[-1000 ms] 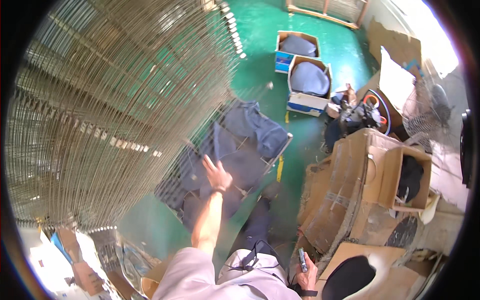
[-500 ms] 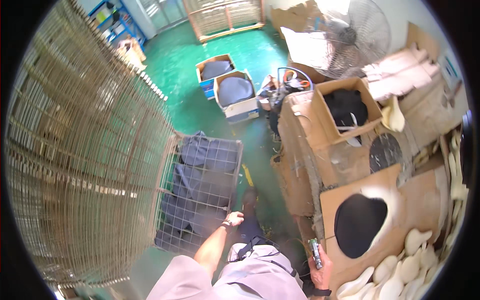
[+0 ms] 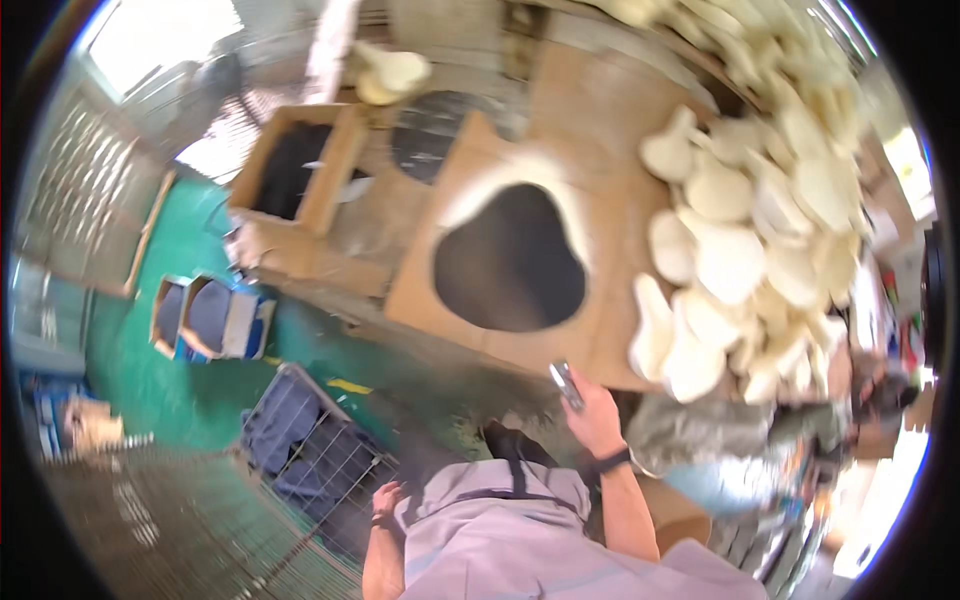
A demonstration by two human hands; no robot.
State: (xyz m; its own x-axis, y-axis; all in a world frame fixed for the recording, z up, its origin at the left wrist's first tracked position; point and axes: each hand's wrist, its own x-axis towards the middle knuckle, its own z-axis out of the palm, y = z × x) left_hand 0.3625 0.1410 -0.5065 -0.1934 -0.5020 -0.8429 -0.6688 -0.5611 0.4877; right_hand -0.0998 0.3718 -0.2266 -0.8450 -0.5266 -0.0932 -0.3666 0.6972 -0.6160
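Note:
My right hand is closed around a small silver metal hand tool, near the front edge of a cardboard-covered table. Just beyond it, a rounded black fabric piece lies flat on a cardboard sheet with a pale whitish coating around it. The tool is apart from the fabric. Low beside my body hangs my left hand, its fingers loosely apart and nothing visible in them. Nearest to it is a wire mesh rack with dark blue-grey pieces on it.
Cream, paddle-shaped pieces are heaped on the table's right side. An open carton of black material stands at its left. Two small boxes of dark pieces sit on the green floor. A tall slatted rack rises at lower left.
My view has turned right, bringing the table and fabric piece to the centre. My right hand has come forward to the table edge with the tool; my left stays low beside me.

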